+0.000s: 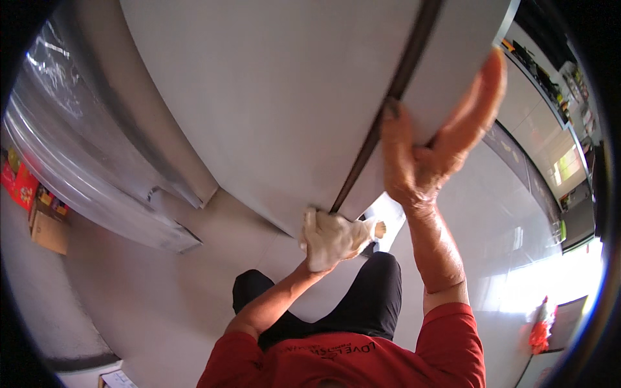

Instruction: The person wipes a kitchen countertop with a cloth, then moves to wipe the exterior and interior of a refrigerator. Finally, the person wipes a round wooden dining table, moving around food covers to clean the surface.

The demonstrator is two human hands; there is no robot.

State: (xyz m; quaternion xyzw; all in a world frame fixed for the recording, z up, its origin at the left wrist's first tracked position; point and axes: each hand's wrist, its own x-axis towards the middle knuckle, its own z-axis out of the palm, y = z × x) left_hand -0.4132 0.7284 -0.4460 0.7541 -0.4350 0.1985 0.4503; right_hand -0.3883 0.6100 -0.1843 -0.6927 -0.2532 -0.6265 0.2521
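Note:
My left hand (330,242) is covered by a whitish glove or cloth, blurred by motion. It is at the lower end of a dark strip (368,145) that runs along a tall, pale grey panel (271,106). Whether its fingers close on anything is hidden. My right hand (422,140) is higher up, bare, with thumb and fingers spread wide. Its thumb tip meets the dark strip, while the fingers reach towards the panel's right edge (507,22). Nothing shows between them.
A large appliance (111,160) with shiny clear film on its side stands at left, near a cardboard box (48,230) and a red package (19,182). Kitchen cabinets (531,114) with items on top line the right. A red bag (541,330) hangs low right. Glare whitens the tiled floor (485,271).

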